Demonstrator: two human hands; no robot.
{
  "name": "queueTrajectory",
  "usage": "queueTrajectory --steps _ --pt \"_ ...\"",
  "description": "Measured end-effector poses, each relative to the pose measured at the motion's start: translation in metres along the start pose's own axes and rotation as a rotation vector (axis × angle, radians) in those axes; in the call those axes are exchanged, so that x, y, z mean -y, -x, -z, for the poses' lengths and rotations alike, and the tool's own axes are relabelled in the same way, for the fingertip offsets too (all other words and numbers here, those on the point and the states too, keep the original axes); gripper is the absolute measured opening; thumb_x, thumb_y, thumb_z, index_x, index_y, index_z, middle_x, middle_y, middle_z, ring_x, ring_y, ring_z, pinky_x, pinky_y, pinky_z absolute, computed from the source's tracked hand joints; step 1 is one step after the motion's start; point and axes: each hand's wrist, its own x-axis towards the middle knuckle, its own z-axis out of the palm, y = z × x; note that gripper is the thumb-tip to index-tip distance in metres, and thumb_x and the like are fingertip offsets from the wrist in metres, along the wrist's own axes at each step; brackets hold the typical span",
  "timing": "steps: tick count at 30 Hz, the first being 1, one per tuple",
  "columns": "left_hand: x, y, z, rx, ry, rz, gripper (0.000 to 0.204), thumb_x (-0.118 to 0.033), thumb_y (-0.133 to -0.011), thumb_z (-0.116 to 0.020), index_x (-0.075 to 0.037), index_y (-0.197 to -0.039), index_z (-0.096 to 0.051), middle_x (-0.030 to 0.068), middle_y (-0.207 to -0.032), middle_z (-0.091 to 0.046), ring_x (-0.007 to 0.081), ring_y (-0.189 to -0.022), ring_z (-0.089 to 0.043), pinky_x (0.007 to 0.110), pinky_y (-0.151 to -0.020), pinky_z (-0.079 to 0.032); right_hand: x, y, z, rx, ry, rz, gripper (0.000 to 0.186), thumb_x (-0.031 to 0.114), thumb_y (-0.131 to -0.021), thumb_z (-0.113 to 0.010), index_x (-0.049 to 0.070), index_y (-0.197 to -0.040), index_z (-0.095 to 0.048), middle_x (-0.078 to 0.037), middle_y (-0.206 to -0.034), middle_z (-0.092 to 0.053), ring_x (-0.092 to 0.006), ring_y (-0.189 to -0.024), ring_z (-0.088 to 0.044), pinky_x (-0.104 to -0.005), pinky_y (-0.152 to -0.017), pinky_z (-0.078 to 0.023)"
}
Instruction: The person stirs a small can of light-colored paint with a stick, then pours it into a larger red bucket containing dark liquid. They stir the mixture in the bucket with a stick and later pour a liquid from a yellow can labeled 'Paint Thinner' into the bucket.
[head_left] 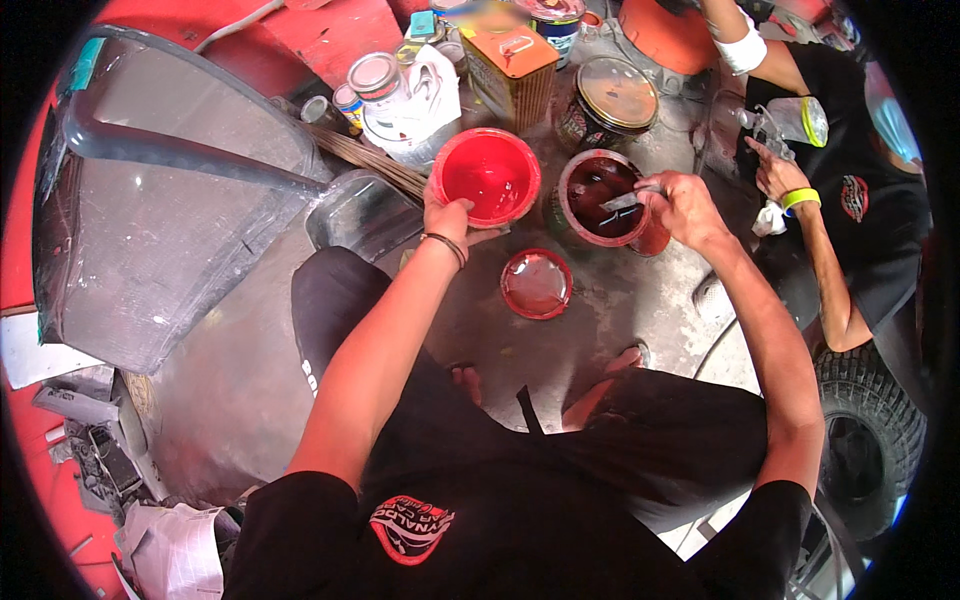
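My left hand (450, 220) is closed on the side of a round red tub (488, 170), tilted so its glossy red inside faces up. Thumb and fingers of my right hand (685, 210) are pinched round a putty knife (622, 201) with a flat grey blade. The blade lies over the mouth of an open paint can (566, 208), which holds dark red liquid and has red smears on its outside. On the floor below the two containers rests a round red-rimmed lid (537, 284), stained inside.
A loose car bumper-like panel (180, 220) lies on the left. Behind stand a rectangular tin (510, 80), a lidded can (612, 98) and several small cans. At right, another person holds a spray gun (772, 128) near a tyre (865, 430).
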Motion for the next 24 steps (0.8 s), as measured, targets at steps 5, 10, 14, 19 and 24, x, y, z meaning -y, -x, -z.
queueTrajectory --steps 5,10,14,19,24 --pt "-0.003 -0.025 0.016 0.052 -0.026 0.014 0.057 -0.013 -0.117 -0.063 -0.028 -0.168 -0.041 0.0137 -0.172 -0.052 0.0484 -0.143 -0.067 0.078 -0.104 -0.065 0.001 0.000 0.005 -0.127 0.139 0.201 0.018 0.015 -0.107 -0.077 0.006 -0.118 -0.087 -0.020 -0.117 -0.082 -0.0435 -0.109 -0.080 -0.0494 -0.097 -0.063" --pt "0.024 -0.006 0.033 -0.218 -0.025 -0.026 0.083 -0.061 -0.110 -0.072 -0.023 -0.174 -0.034 0.0106 -0.178 -0.045 0.0411 -0.166 -0.042 0.080 -0.119 -0.046 0.014 0.006 0.007 -0.017 0.334 0.238 0.018 0.010 -0.105 -0.075 0.004 -0.119 -0.086 -0.020 -0.114 -0.081 -0.0433 -0.105 -0.080 -0.0491 -0.093 -0.063" --pt "0.103 0.030 0.042 -0.164 -0.366 0.189 0.056 -0.048 -0.111 -0.062 -0.013 -0.154 -0.056 0.0143 -0.147 -0.060 0.0354 -0.121 -0.062 0.062 -0.097 -0.055 0.017 0.012 0.008 0.071 0.226 0.196 0.018 0.011 -0.104 -0.078 0.003 -0.117 -0.086 -0.020 -0.113 -0.082 -0.0435 -0.106 -0.080 -0.0500 -0.093 -0.063" --pt "0.178 0.027 0.019 0.053 -0.597 0.806 0.073 -0.046 -0.113 -0.057 -0.010 -0.175 -0.044 0.0256 -0.174 -0.050 0.0548 -0.155 -0.054 0.080 -0.117 -0.048 0.016 0.001 0.004 0.045 0.136 0.151 0.020 0.017 -0.106 -0.077 0.003 -0.117 -0.086 -0.020 -0.115 -0.083 -0.0447 -0.107 -0.079 -0.0503 -0.094 -0.063" --pt "0.204 0.056 -0.004 -0.007 -0.527 0.792 0.070 -0.043 -0.113 -0.051 -0.012 -0.176 -0.043 0.0249 -0.177 -0.046 0.0541 -0.153 -0.054 0.080 -0.115 -0.050 0.033 -0.001 0.025 -0.044 0.461 0.175 0.022 0.023 -0.108 -0.074 0.004 -0.113 -0.086 -0.017 -0.107 -0.082 -0.0463 -0.101 -0.078 -0.0531 -0.091 -0.062"
